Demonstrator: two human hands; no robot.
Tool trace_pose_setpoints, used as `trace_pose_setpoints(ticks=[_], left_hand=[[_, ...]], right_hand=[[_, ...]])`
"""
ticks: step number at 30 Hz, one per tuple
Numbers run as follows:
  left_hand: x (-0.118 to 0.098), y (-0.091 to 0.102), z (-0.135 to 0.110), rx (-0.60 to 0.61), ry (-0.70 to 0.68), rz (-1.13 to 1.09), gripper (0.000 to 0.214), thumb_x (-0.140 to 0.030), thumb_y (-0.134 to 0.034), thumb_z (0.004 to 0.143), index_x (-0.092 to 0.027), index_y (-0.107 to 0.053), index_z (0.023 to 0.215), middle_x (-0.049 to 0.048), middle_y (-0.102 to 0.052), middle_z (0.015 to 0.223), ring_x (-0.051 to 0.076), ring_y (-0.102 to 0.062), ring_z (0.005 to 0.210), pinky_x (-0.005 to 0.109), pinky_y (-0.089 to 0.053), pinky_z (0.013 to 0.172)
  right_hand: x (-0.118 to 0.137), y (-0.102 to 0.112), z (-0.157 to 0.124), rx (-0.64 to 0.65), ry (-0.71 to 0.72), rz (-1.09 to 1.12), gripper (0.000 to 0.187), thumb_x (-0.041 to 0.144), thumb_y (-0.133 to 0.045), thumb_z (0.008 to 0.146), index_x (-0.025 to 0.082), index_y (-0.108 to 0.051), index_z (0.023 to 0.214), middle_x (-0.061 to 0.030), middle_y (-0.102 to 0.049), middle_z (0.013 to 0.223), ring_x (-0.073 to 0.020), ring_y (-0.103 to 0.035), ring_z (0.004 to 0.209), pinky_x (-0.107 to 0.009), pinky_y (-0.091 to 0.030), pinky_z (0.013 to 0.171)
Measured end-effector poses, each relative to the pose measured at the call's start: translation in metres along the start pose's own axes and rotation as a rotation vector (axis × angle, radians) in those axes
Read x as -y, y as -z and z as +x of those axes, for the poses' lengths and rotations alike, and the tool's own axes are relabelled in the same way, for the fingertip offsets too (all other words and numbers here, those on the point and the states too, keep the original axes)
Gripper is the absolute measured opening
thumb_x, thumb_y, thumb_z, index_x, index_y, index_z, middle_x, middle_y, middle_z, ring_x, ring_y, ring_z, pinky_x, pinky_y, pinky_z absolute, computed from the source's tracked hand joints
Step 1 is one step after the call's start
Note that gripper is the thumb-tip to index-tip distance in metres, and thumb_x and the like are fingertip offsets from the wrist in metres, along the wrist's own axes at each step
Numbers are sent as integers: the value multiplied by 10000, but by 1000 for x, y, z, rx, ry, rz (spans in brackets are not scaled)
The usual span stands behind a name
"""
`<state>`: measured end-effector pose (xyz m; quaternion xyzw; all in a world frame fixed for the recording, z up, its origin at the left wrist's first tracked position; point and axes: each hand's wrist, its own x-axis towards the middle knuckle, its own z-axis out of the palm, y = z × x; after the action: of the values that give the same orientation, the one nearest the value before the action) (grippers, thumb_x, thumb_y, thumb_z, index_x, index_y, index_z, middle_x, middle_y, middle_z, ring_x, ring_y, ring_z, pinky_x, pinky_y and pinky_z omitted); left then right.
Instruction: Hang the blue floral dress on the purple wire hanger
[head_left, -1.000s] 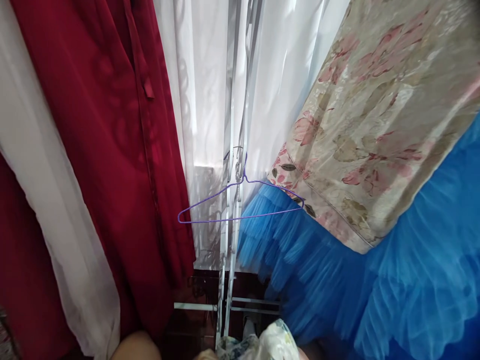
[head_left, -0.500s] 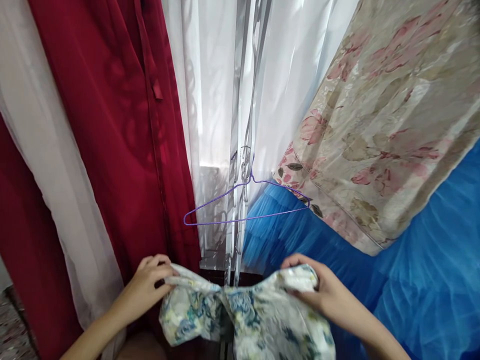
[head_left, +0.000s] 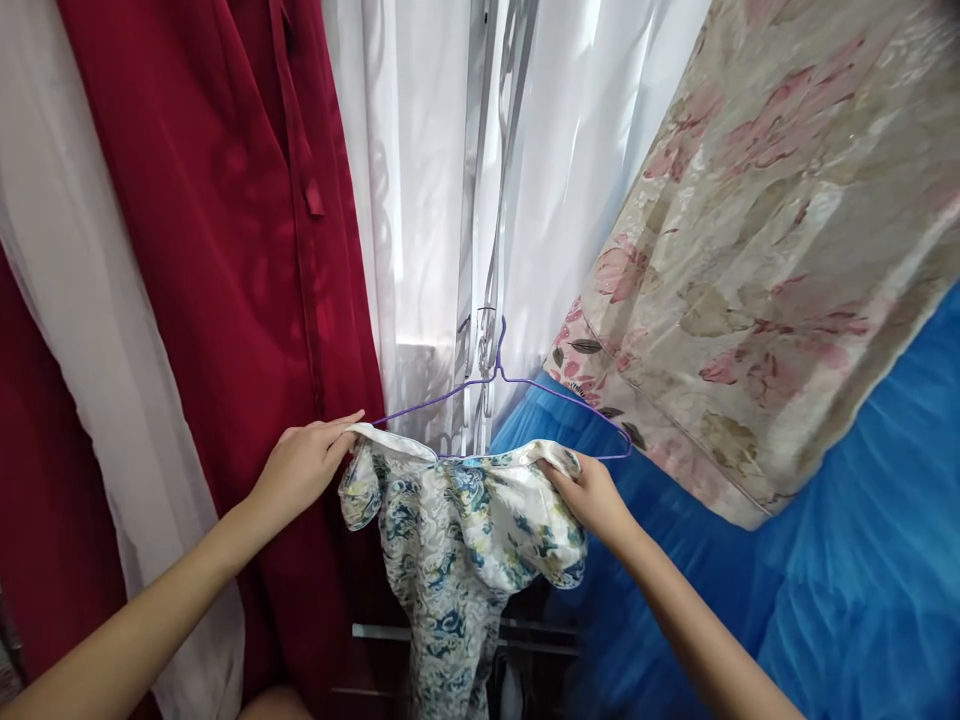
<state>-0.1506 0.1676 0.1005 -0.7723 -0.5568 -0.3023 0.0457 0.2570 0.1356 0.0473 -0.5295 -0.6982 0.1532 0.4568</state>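
Note:
A small white garment with a blue and green flower print (head_left: pixel 457 540) hangs between my hands, its top edge level with the lower bar of a purple wire hanger (head_left: pixel 525 383). The hanger is hooked on a silver metal grille (head_left: pixel 484 250) behind sheer curtains. My left hand (head_left: pixel 300 465) pinches the garment's left shoulder at the hanger's left end. My right hand (head_left: pixel 589 495) grips the right shoulder just below the hanger's right end.
A dark red dress (head_left: pixel 247 250) and a sheer white cloth (head_left: pixel 90 330) hang on the left. A beige cloth with pink flowers (head_left: pixel 757 260) lies over a blue tulle skirt (head_left: pixel 825 560) on the right. White curtains (head_left: pixel 420 180) fill the middle.
Both hands came up from the bottom edge with the printed garment and raised it to the hanger. The garment has unfolded and now hangs down.

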Motion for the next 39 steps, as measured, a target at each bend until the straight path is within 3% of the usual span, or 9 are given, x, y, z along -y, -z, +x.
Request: trace_pose_setpoints(ticks=[5, 8, 14, 21, 29, 31, 33, 36, 39], left_hand=[[-5, -1, 7, 56, 110, -193, 487, -514, -363, 976, -228, -755, 1011, 20, -764, 835, 243, -675, 702, 290, -457, 650], [-4, -9, 11, -15, 89, -405, 378, -471, -466, 923, -207, -731, 982, 21, -766, 895, 229, -681, 784, 269, -483, 694], [-18, -24, 30, -151, 250, -784, 341, -424, -635, 809, -164, -741, 1003, 98, -766, 1069, 263, -702, 973, 318, -540, 848], [-64, -16, 41, -157, -196, -528, 292, -278, -495, 913, -174, -744, 1022, 72, -714, 1084, 222, -646, 1031, 304, -480, 914], [-90, -12, 49, -54, -196, -532, 310, -283, -468, 949, -156, -733, 1047, 44, -721, 920, 176, -608, 764, 266, -427, 700], [-99, -8, 49, -64, -242, -496, 287, -320, -492, 959, -161, -725, 1017, 32, -713, 900, 176, -610, 781, 270, -417, 725], [-101, -6, 46, -60, -273, -466, 295, -387, -530, 957, -160, -708, 895, 11, -676, 810, 165, -587, 758, 265, -397, 715], [-94, -7, 40, 19, -266, -428, 437, -477, -518, 964, -161, -601, 674, -23, -513, 622, 130, -468, 615, 262, -324, 616], [-86, -11, 34, 68, -259, -427, 477, -497, -495, 972, -168, -527, 628, -32, -422, 596, 118, -397, 581, 265, -274, 581]], right_hand=[[7, 9, -15, 96, -95, 111, 343, 485, -579, 900, 181, -580, 741, 9, -571, 686, -167, -484, 659, -271, -385, 618], [9, 17, -20, 115, -126, 141, 329, 476, -593, 882, 182, -564, 737, 20, -527, 670, -152, -436, 643, -266, -362, 602], [20, 12, -30, 87, -126, 143, 355, 462, -592, 863, 204, -456, 660, 29, -457, 625, -140, -382, 622, -258, -322, 570], [29, -4, -42, 74, -121, 149, 301, 408, -577, 839, 206, -464, 646, 22, -450, 609, -143, -377, 606, -258, -309, 555], [34, -2, -46, 128, -112, 170, 298, 395, -588, 872, 185, -542, 666, 13, -522, 635, -150, -443, 623, -258, -355, 575], [39, 1, -51, 127, -81, 205, 230, 363, -588, 877, 166, -657, 782, -4, -591, 696, -165, -497, 647, -268, -396, 603], [42, 8, -60, 89, -38, 197, 284, 317, -592, 874, 176, -712, 1090, -4, -617, 730, -172, -517, 637, -281, -419, 615], [39, 23, -76, -133, -13, 116, 703, 290, -607, 869, 224, -402, 1539, 30, -572, 663, -178, -476, 545, -300, -419, 580], [28, 44, -73, -366, -18, 20, 929, 331, -629, 861, 196, -136, 1635, -16, -661, 762, -206, -550, 586, -336, -473, 639]])
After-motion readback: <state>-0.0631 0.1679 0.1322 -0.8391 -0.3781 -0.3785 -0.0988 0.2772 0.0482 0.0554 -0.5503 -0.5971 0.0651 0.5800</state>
